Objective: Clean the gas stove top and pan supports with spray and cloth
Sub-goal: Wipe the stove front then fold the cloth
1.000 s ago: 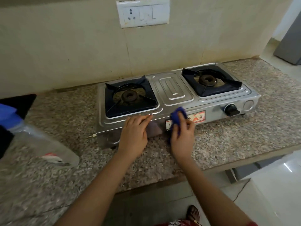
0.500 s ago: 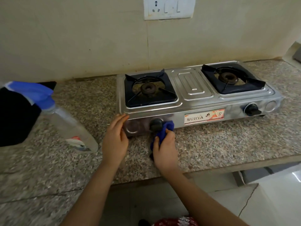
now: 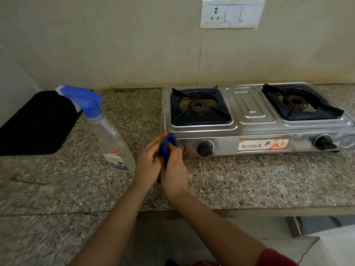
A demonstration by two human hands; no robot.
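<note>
Blue cloth [image 3: 168, 147], at the gas stove's [image 3: 249, 129] front left corner: right hand [image 3: 175, 169] is gripping it with curled fingers, left hand [image 3: 148, 164] is laying straight, joined fingers against it; folding to a clean face before wiping seems advisable.

Cloth [image 3: 167, 148] gripped in your right hand [image 3: 174, 169]: solid blue. Stove [image 3: 249, 110] just ahead of that hand: bare silver steel. Pan supports [image 3: 221, 117] dark navy-black, knobs [image 3: 205, 148] black, label [image 3: 263, 144] white with red-orange and dark lettering. Spray bottle [image 3: 113, 143] just outside your left hand [image 3: 148, 166]: clear body, blue trigger, white label with red. Counter [image 3: 249, 179] under both hands: brown-grey-black speckle. Right sleeve [image 3: 276, 258]: red.
</note>
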